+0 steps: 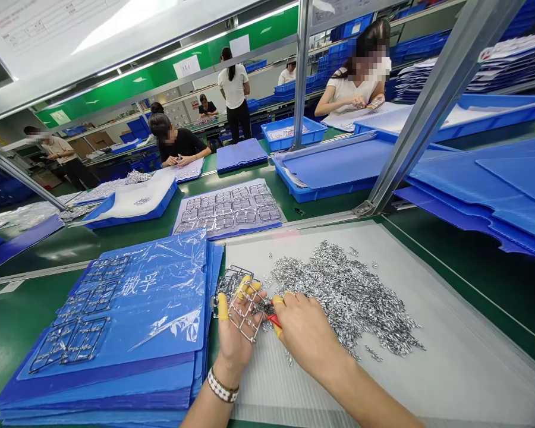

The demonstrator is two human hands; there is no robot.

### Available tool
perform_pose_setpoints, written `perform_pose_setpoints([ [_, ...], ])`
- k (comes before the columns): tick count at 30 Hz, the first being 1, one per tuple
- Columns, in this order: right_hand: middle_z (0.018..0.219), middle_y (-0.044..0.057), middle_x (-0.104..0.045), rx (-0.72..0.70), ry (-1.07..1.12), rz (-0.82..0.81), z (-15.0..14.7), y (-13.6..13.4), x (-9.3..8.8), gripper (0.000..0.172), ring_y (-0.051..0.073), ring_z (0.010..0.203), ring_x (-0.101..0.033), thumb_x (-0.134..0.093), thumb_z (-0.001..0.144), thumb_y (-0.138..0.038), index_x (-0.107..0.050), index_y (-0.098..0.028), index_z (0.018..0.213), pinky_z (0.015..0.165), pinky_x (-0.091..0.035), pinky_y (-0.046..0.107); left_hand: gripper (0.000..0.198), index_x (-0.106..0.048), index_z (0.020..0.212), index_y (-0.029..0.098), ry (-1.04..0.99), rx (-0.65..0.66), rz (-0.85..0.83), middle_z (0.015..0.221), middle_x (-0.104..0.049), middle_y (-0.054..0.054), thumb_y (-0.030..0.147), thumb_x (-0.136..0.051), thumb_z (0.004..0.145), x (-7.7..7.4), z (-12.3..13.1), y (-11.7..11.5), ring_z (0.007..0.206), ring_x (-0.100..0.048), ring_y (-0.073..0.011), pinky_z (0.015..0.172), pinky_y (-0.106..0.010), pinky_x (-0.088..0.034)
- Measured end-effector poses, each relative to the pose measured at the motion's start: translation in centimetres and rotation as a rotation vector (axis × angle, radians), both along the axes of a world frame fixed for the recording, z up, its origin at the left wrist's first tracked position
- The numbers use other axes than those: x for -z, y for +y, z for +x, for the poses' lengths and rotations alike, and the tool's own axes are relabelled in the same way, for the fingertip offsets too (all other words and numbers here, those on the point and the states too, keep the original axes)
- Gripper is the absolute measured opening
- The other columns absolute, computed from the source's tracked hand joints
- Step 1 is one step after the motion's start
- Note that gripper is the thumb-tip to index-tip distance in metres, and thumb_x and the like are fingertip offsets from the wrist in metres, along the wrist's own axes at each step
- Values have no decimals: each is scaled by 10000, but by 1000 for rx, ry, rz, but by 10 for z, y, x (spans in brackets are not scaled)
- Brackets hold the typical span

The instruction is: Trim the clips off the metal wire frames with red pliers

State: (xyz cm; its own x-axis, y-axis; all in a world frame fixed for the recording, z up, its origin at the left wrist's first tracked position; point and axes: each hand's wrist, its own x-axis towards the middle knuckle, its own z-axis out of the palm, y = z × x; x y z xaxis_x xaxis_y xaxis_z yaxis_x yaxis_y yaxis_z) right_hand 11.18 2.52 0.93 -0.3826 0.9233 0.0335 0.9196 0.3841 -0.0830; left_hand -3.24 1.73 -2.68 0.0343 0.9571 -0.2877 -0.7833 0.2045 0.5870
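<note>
My left hand (235, 333), with yellow finger cots on its fingertips, is closed around a thin metal frame of small parts (241, 300), held tilted above the grey mat (450, 356). My right hand (305, 330) is closed on a small red-handled tool (274, 321), its tip at the frame's right edge. Just beyond both hands lies a wide heap of several tiny shiny metal pieces (348, 291) on the mat.
A stack of blue sheets (116, 356) under clear plastic, with metal frames on top, lies at my left. Another sheet of frames (229, 211) lies ahead. Blue trays (330, 169) and metal posts (428, 101) stand beyond. Other people sit and stand at the far benches.
</note>
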Motion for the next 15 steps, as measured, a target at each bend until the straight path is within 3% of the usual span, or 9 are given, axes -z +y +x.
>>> perform_pose_setpoints([
  [7, 894, 73, -653, 17, 35, 67, 6, -13, -3, 225, 254, 862, -553, -612, 788, -223, -613, -193, 1011, 715, -323, 373, 580, -612, 1197, 170, -72, -26, -1, 1206, -626, -139, 596, -378, 882, -9, 2, 0, 1092, -588, -280, 752, -334, -504],
  [15, 897, 61, -642, -35, 103, -10, -6, -19, 2, 167, 269, 872, -535, -575, 805, -257, -613, -199, 958, 717, -310, 385, 584, -600, 1209, 164, -34, -55, 5, 1219, -617, -138, 597, -391, 876, -7, 3, -1, 1113, -575, -272, 762, -312, -490],
])
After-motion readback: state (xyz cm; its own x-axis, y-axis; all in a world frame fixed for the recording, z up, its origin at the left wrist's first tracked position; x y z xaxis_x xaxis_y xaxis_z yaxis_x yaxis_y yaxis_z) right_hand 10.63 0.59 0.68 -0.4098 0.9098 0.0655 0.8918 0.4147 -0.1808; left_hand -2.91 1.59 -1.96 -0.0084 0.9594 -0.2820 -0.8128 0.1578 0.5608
